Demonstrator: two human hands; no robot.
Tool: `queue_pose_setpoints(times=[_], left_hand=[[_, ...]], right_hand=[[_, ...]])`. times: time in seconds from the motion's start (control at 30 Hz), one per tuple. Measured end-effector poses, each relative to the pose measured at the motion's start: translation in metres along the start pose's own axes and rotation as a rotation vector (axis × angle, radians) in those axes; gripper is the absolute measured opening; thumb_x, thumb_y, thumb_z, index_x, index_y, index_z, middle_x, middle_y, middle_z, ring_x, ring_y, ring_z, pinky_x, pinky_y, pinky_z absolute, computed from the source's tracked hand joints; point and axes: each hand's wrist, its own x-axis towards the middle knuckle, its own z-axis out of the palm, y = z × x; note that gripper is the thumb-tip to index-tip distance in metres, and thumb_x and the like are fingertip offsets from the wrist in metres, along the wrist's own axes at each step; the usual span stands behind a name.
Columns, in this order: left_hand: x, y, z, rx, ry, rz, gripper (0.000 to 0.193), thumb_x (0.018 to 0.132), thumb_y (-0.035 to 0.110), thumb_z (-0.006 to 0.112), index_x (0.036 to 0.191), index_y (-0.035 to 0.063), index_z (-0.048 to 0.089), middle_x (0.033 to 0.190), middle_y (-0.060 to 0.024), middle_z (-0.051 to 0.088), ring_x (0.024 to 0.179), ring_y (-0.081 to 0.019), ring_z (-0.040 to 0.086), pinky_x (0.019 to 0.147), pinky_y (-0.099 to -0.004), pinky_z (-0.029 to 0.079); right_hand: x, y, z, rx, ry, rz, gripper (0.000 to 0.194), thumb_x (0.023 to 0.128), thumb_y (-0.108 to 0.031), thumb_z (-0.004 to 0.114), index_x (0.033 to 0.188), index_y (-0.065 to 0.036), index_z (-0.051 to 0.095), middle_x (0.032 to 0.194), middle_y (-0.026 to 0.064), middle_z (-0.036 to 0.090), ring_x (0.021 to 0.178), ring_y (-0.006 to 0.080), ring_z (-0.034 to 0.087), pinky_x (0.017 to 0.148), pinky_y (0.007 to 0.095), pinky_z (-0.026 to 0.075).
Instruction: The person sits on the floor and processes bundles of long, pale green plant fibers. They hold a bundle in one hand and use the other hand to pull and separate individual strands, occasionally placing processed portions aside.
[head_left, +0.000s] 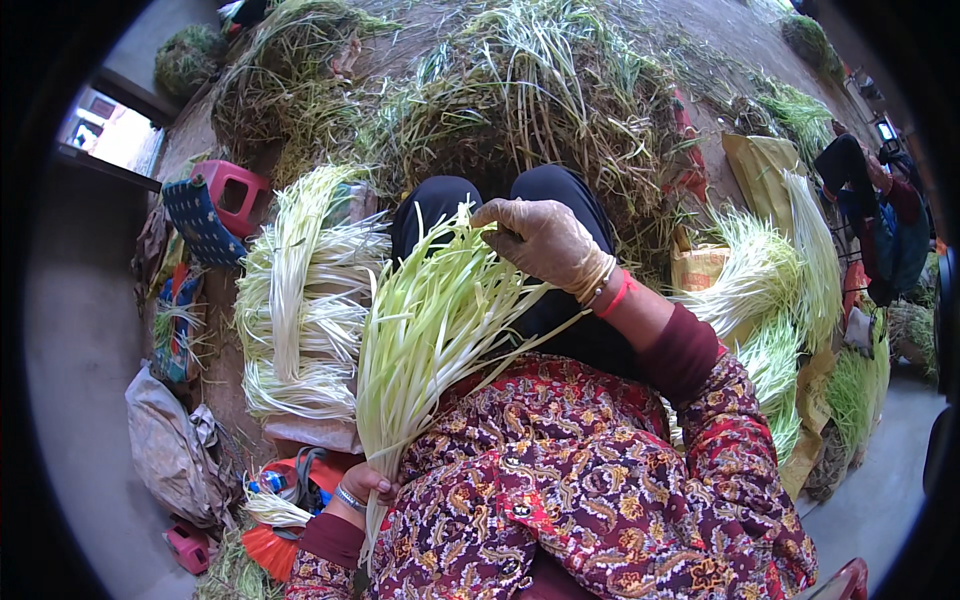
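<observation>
A long bundle of blanched garlic chives (431, 330), white at the stems and yellow-green at the leaves, slants across my lap. My left hand (369, 484), bare and with a metal watch band at the wrist, grips the bundle low on its white stems. At the leafy upper end is my right hand (544, 240), in a thin, soiled glove. Its bent thumb and fingers are at the leaf tips; whether a leaf is pinched between them is not clear. A few stems stick out sideways below this hand.
Left of my knees lies a stack of pale chives (300, 300), by a pink plastic stool (236, 195). More chives (750, 277) rest on sacking at right. A heap of rooted, uncleaned plants (525, 97) rises ahead. Another person (889, 210) sits far right.
</observation>
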Motion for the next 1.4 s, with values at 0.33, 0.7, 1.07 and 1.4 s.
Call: queue_pose_setpoints(times=[0.33, 0.7, 1.07, 1.4], left_hand=[[0.001, -0.003, -0.001, -0.005, -0.012, 0.008, 0.047, 0.080, 0.015, 0.069, 0.123, 0.0017, 0.053, 0.074, -0.0044, 0.054, 0.052, -0.0148, 0.048, 0.053, -0.0326, 0.046], [0.005, -0.004, -0.002, -0.008, -0.028, 0.020, 0.048, 0.081, 0.015, 0.069, 0.124, 0.0017, 0.053, 0.074, -0.0043, 0.055, 0.052, -0.0149, 0.049, 0.053, -0.0329, 0.046], [0.010, -0.008, -0.004, -0.014, -0.039, 0.024, 0.048, 0.082, 0.015, 0.068, 0.125, 0.0017, 0.052, 0.075, -0.0042, 0.055, 0.053, -0.0150, 0.050, 0.053, -0.0332, 0.047], [0.008, -0.007, -0.004, -0.020, -0.044, 0.033, 0.048, 0.082, 0.015, 0.068, 0.126, 0.0017, 0.052, 0.075, -0.0041, 0.055, 0.053, -0.0152, 0.050, 0.053, -0.0335, 0.048]], right_hand=[[0.005, -0.002, 0.005, -0.086, 0.026, -0.009, 0.020, 0.090, -0.021, 0.070, 0.110, -0.017, 0.071, 0.080, 0.0149, 0.071, 0.076, 0.0355, 0.071, 0.068, 0.0436, 0.057], [0.010, 0.000, 0.011, -0.130, 0.026, -0.031, 0.021, 0.090, -0.026, 0.072, 0.108, -0.017, 0.073, 0.079, 0.0152, 0.071, 0.075, 0.0354, 0.071, 0.067, 0.0436, 0.057], [0.010, -0.009, 0.002, -0.156, -0.072, 0.035, 0.024, 0.083, -0.016, 0.069, 0.107, -0.017, 0.072, 0.077, 0.0154, 0.070, 0.075, 0.0359, 0.070, 0.069, 0.0442, 0.056], [0.011, -0.001, 0.005, -0.105, -0.075, 0.027, 0.016, 0.086, -0.022, 0.073, 0.100, -0.015, 0.071, 0.079, 0.0152, 0.070, 0.075, 0.0356, 0.070, 0.069, 0.0437, 0.056]])
